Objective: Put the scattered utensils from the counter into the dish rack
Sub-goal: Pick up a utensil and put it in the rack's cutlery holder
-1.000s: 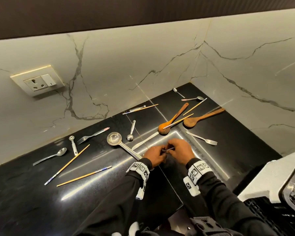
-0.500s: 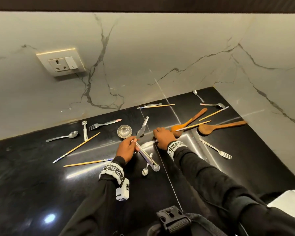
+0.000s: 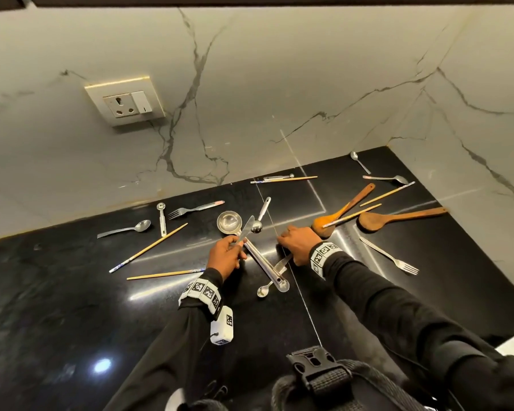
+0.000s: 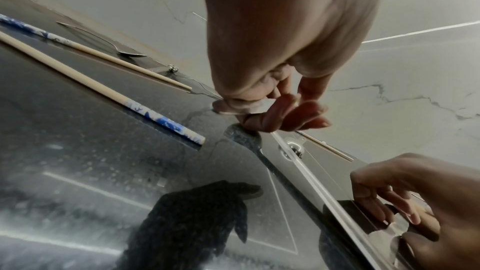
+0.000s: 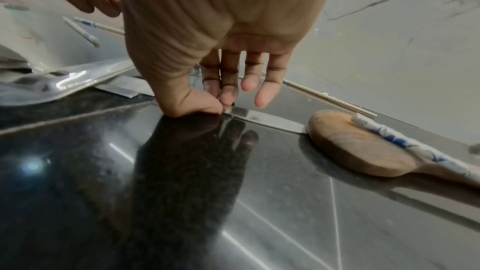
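Note:
Steel and wooden utensils lie scattered on the black counter. My left hand pinches the handle of a small steel knife, blade pointing away, just above the ladle. In the left wrist view my fingers grip that flat handle. My right hand is down on the counter. Its thumb and forefinger pinch a long table knife that lies flat, tip touching a wooden spoon. The knife's handle end sticks out under my wrist. The dish rack is out of view.
A small spoon lies by the ladle's handle end. Chopsticks, a fork and a spoon lie left. Two wooden spoons, a fork and more spoons lie right. A wall socket is behind.
My hands have come apart. The left one now holds a knife over the ladle, the right one has gone to the long knife. The small spoon lies on the counter. My view swung left.

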